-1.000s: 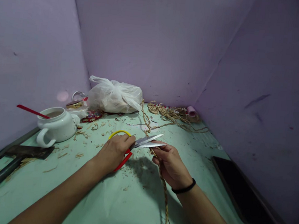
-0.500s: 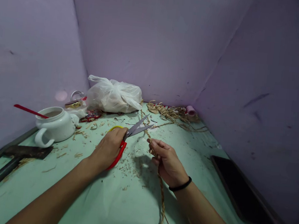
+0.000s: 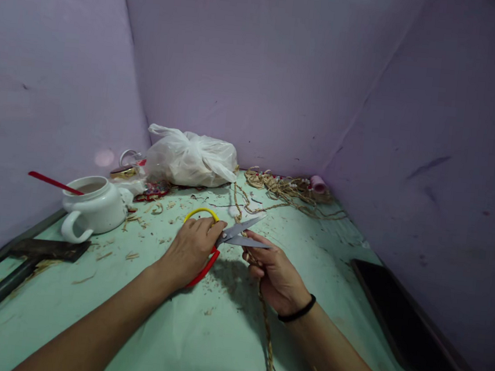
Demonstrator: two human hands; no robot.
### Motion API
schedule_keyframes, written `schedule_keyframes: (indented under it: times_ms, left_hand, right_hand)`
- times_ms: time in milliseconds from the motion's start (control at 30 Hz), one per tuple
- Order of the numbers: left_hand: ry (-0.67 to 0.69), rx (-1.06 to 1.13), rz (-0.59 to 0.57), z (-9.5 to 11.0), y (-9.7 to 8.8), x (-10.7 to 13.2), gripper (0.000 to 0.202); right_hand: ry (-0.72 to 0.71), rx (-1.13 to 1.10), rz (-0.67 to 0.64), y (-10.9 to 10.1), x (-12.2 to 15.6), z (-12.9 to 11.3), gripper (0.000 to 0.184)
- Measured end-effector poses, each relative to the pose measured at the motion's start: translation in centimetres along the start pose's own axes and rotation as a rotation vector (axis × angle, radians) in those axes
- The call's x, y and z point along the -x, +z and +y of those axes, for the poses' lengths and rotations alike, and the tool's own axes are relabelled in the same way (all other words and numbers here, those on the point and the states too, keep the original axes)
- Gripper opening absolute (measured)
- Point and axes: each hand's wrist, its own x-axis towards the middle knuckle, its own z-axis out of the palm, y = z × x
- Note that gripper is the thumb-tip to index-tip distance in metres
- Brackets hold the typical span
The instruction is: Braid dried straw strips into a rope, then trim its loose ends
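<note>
My left hand (image 3: 191, 250) is closed on scissors (image 3: 234, 234) with one yellow and one red handle loop; the steel blades are parted and point right. My right hand (image 3: 272, 272), with a black band at the wrist, is closed round a braided straw rope (image 3: 268, 345). The rope runs from my fist down toward me and also back across the table to a tangle at the far wall. The blades lie just above my right fingers, at the rope.
A white teapot (image 3: 94, 208) with a red stick stands at the left. A white plastic bag (image 3: 191, 159) and a pile of straw cord (image 3: 288, 189) lie at the back. A dark flat slab (image 3: 401, 317) lies right, a hammer-like tool (image 3: 21, 263) left. Straw clippings litter the green tabletop (image 3: 198, 338).
The scissors swung up and away toward the back half a second ago, then came back down with blades parted over my right fingers. My right hand keeps its hold on the rope.
</note>
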Motion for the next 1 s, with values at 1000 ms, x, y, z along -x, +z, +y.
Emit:
schedule_keyframes:
  times_ms: [1000]
  left_hand:
    - [0.041, -0.077, -0.058, -0.1, -1.0, -0.2, 0.033]
  right_hand:
    - [0.097, -0.103, -0.058, -0.2, 0.1, -0.4, 0.023]
